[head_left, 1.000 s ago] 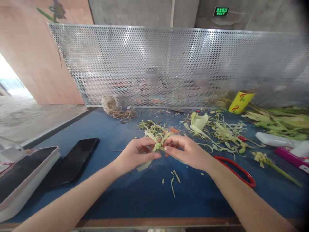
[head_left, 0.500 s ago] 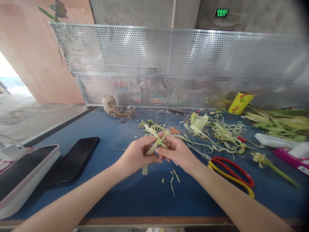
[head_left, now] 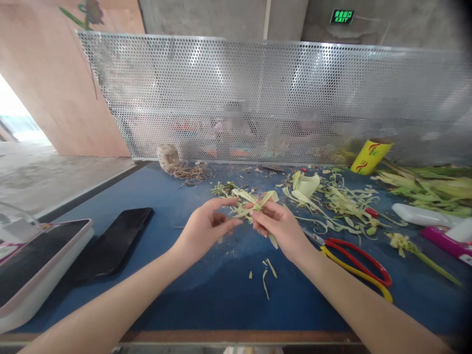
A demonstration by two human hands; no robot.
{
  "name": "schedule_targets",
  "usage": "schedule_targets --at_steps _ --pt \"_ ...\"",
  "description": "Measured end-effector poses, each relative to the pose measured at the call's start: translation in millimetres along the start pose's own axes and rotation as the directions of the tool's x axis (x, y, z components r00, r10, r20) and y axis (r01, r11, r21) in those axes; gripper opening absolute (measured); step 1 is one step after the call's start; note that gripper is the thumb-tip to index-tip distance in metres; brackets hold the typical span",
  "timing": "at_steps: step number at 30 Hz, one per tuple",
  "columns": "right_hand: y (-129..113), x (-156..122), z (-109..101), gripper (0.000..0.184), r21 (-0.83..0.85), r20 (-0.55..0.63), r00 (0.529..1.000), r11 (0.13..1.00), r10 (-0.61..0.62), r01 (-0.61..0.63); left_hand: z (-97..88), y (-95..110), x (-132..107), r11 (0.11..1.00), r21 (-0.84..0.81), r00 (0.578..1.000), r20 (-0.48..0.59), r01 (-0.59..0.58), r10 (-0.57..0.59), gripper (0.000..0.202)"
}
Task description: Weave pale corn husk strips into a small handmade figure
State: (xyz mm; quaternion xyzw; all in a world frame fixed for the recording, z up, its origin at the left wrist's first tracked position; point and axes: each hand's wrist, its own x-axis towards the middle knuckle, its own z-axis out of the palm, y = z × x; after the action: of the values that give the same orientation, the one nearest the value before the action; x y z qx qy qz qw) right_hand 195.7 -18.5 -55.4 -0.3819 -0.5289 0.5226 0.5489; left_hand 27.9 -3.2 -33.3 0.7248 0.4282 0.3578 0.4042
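My right hand (head_left: 275, 220) pinches a small bundle of pale green husk strips (head_left: 257, 206) at its middle, where the strips cross and fan outward. To its left, my left hand (head_left: 212, 223) has thumb and forefinger apart, with the tip of one strip close to the fingers; no grip on it shows. Scissors with red and yellow handles (head_left: 359, 265) lie beside my right forearm, their blades pointing toward the hands. A few thin husk scraps (head_left: 266, 278) rest on the blue tabletop (head_left: 206, 305) below my hands.
Husk shreds (head_left: 341, 201) spread behind my right hand. A yellow tube (head_left: 370, 156) and a leaf pile (head_left: 427, 187) stand far right. At left are a black phone (head_left: 114, 243) and a pale-edged device (head_left: 44, 270). Twine (head_left: 191, 172) lies before a perforated metal screen (head_left: 177, 88).
My left hand has drawn away to the left and its fingers have opened. The husk bundle has shifted a little right and up, now in my right hand.
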Motion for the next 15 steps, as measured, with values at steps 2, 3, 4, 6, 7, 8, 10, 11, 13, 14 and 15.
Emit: schedule_targets --at_steps 2,3,4,6,7,8,10,11,13,14,15 --pt "1.4 0.7 0.3 0.015 0.037 -0.002 1.0 0.999 0.016 -0.015 -0.9 -1.0 1.1 1.0 0.029 0.999 -0.051 0.004 -0.002 0.026" --pt "2.3 0.8 0.5 0.015 0.053 0.009 1.0 0.998 0.022 -0.023 -1.0 -1.4 1.4 0.999 0.049 0.998 -0.063 -0.003 0.006 0.019" --pt "3.3 0.7 0.6 0.014 0.065 0.024 0.999 0.997 0.03 -0.031 -1.0 -1.6 1.4 0.998 0.069 0.998 -0.061 -0.012 0.016 0.015" --pt "5.3 0.5 0.5 0.015 0.089 0.036 0.999 0.995 0.037 -0.04 -0.5 -1.0 0.8 0.994 0.102 0.999 -0.039 -0.032 0.037 0.013" --pt "6.2 0.6 0.3 0.015 0.102 0.031 0.999 0.994 0.036 -0.039 0.0 -0.3 0.2 0.992 0.117 0.999 -0.029 -0.04 0.043 0.013" --pt "6.9 0.8 0.1 0.015 0.118 0.019 0.999 0.992 0.034 -0.037 0.5 0.5 -0.5 0.99 0.132 0.999 -0.023 -0.044 0.047 0.014" --pt "7.6 1.8 -0.1 0.015 0.156 -0.021 0.999 0.987 0.034 -0.031 1.6 2.1 -2.1 0.987 0.157 0.999 -0.017 -0.042 0.045 0.016" --pt "7.4 2.3 0.0 0.014 0.175 -0.047 0.998 0.984 0.034 -0.026 2.2 2.7 -2.9 0.986 0.161 0.999 -0.015 -0.036 0.039 0.016" --pt "5.7 3.3 0.6 0.013 0.213 -0.088 0.995 0.977 0.037 -0.018 3.4 3.4 -4.3 0.988 0.15 1.0 0.001 -0.018 0.018 0.018" --pt "4.3 3.6 1.0 0.013 0.231 -0.101 0.994 0.973 0.037 -0.013 3.9 3.5 -4.8 0.99 0.138 1.0 0.013 -0.009 0.007 0.018" --pt "2.7 3.8 1.2 0.013 0.245 -0.108 0.993 0.969 0.037 -0.01 4.2 3.6 -5.2 0.992 0.124 1.0 0.024 -0.002 -0.001 0.019"
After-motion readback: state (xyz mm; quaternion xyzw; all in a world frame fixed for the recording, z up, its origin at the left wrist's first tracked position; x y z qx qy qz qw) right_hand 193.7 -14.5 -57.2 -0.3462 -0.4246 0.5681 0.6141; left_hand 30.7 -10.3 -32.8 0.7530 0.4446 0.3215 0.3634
